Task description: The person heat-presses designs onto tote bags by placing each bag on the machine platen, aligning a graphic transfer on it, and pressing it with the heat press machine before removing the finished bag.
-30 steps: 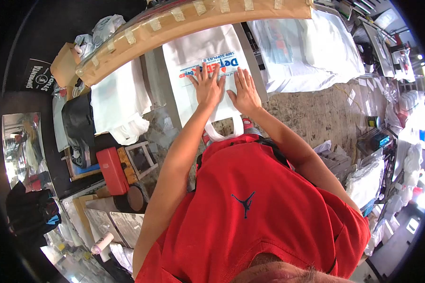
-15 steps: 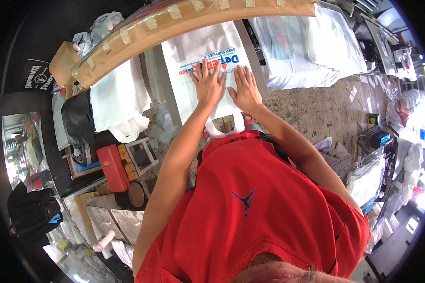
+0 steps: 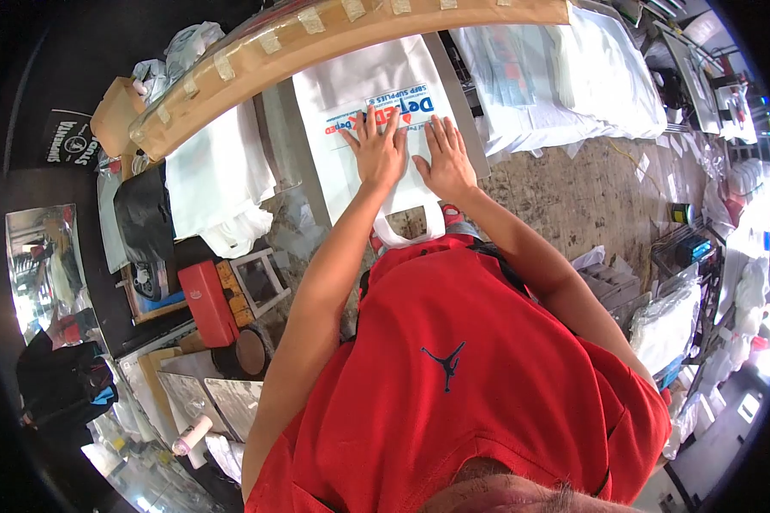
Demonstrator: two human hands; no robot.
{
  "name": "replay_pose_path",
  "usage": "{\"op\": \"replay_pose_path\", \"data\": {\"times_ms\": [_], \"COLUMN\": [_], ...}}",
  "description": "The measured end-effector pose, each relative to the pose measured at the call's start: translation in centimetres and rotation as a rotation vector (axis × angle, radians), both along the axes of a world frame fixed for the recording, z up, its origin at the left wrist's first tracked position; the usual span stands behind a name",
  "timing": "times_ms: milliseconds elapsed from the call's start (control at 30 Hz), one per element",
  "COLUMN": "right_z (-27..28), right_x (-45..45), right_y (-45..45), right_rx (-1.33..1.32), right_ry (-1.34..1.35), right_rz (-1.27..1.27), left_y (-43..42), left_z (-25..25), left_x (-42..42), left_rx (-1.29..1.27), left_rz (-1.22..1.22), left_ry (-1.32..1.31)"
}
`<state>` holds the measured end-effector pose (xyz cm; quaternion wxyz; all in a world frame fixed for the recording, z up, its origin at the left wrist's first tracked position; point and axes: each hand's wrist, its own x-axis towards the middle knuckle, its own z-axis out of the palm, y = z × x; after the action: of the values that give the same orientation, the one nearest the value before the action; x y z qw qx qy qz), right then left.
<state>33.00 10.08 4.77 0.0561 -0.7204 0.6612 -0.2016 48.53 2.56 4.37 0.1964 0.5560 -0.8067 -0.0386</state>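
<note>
resting hands (image 3: 379, 161) on white bag (image 3: 340, 162)

A long brown cardboard-wrapped bar (image 3: 359, 30) blocks the frame's top, at the printed white cloth bag (image 3: 346, 81)'s far end.
White stacked fabric (image 3: 216, 175) hems the upper left, a plastic-covered white heap (image 3: 569, 98) the upper right; right of centre, worn brown floor (image 3: 565, 192) lies open.

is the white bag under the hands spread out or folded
Spread out where visible: the white rectangular fabric bag, printed blue and red, lies flat beneath the left hand and right hand.
</note>
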Motion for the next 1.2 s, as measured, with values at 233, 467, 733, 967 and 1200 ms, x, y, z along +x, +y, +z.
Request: {"op": "replay_pose_path", "data": {"times_ms": [233,467,733,967,1200], "right_z": [-0.1,0.0,0.5,2.1,30.2], "right_x": [0.0,0.0,-0.3,-14.3,-24.4], "right_y": [0.1,0.1,-0.2,-1.5,-0.1], "right_rx": [-0.019,0.015,-0.007,-0.392,-1.099], "right_ry": [-0.013,0.005,-0.086,-0.628,-0.032], "right_rz": [-0.01,-0.003,-0.006,-0.583,-0.559], "left_y": [0.0,0.0,0.0,-0.1,-0.1], "left_z": [-0.1,0.0,-0.3,-0.2,-0.3], "left_x": [0.1,0.1,0.2,0.2,0.2], "left_rx": [-0.012,-0.027,-0.033,-0.017,-0.034], "left_rz": [-0.009,-0.011,-0.029,-0.018,-0.036], "left_ry": [0.065,0.064,0.096,0.109,0.071]}}
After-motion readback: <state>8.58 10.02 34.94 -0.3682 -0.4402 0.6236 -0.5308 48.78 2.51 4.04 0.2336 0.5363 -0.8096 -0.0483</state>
